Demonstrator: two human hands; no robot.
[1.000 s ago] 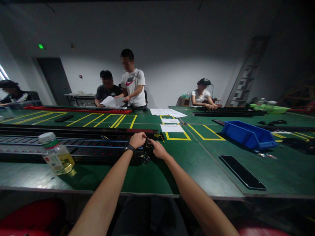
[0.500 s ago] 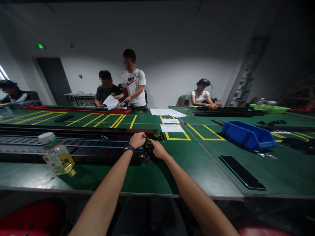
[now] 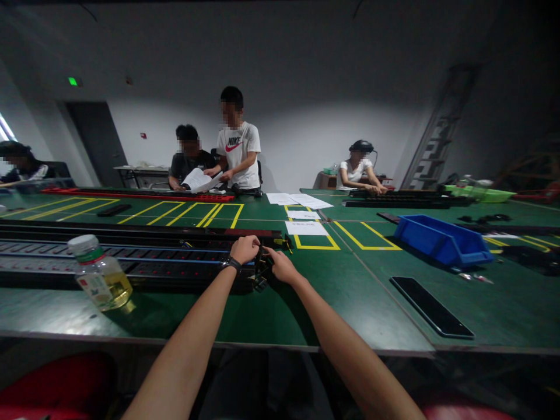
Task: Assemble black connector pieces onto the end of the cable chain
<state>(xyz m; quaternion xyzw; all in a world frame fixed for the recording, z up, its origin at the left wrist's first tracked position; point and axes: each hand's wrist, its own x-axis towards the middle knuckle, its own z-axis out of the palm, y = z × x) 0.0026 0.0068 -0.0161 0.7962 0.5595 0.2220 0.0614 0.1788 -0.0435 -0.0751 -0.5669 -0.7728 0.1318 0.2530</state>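
Black rail assembly [image 3: 131, 256] lies at 11 o'clock on the table [image 3: 280, 315]. My left hand [image 3: 245, 249] clamps its end; right hand [image 3: 282, 267] fingers pinch the end fitting [image 3: 261, 269]. I should brace left and work squarely.

Both forearms are bare and sleeveless in view, with a dark wristband [image 3: 231, 263] on the left wrist.

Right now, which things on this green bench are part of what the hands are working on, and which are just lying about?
In hand:
- long black rail assembly with blue strips
- small black end fitting, between left hand and right hand

Lying about:
- clear plastic bottle of yellow liquid
- blue plastic bin
- flat black slab
- white paper sheets
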